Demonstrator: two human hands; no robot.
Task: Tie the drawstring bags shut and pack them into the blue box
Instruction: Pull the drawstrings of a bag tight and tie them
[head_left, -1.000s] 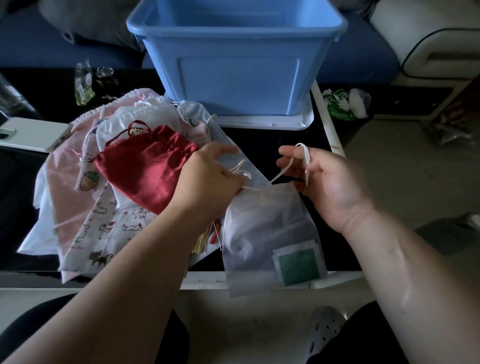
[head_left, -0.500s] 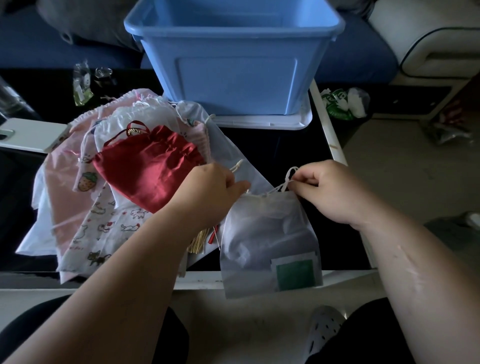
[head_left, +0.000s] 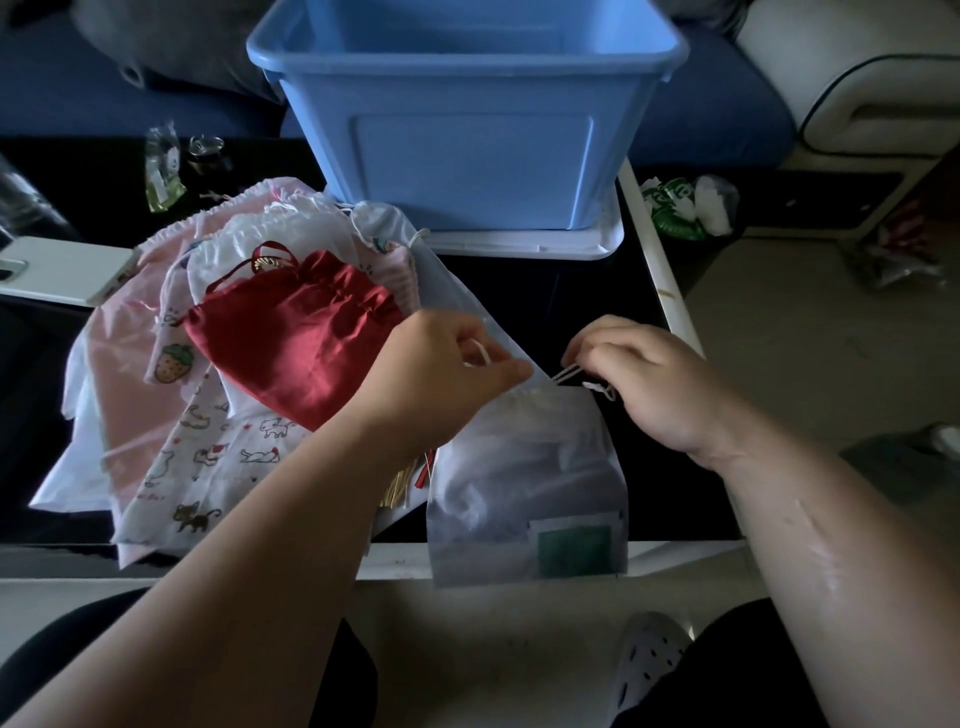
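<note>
A translucent white drawstring bag (head_left: 524, 483) with a green label lies at the table's front edge, its mouth gathered. My left hand (head_left: 441, 379) pinches the white cord at the bag's top left. My right hand (head_left: 649, 379) pinches the cord at the top right, with a knotted end showing under its fingers. A red satin bag (head_left: 291, 338) tops a pile of pink and cat-print bags (head_left: 208, 447) to the left. The blue box (head_left: 467, 119) stands open at the back of the table on its white lid.
A white phone-like slab (head_left: 57, 270) lies at the far left. Small clear packets (head_left: 161, 171) sit behind the pile. A crumpled green-and-white wrapper (head_left: 675, 205) lies right of the table. Gold and red twist ties (head_left: 405, 480) poke out beneath my left wrist. My knees and a white shoe show below.
My right hand dropped from a raised, looped-cord position down to the bag's mouth. Both hands drew closer to the gathered top, and the mouth looks tighter.
</note>
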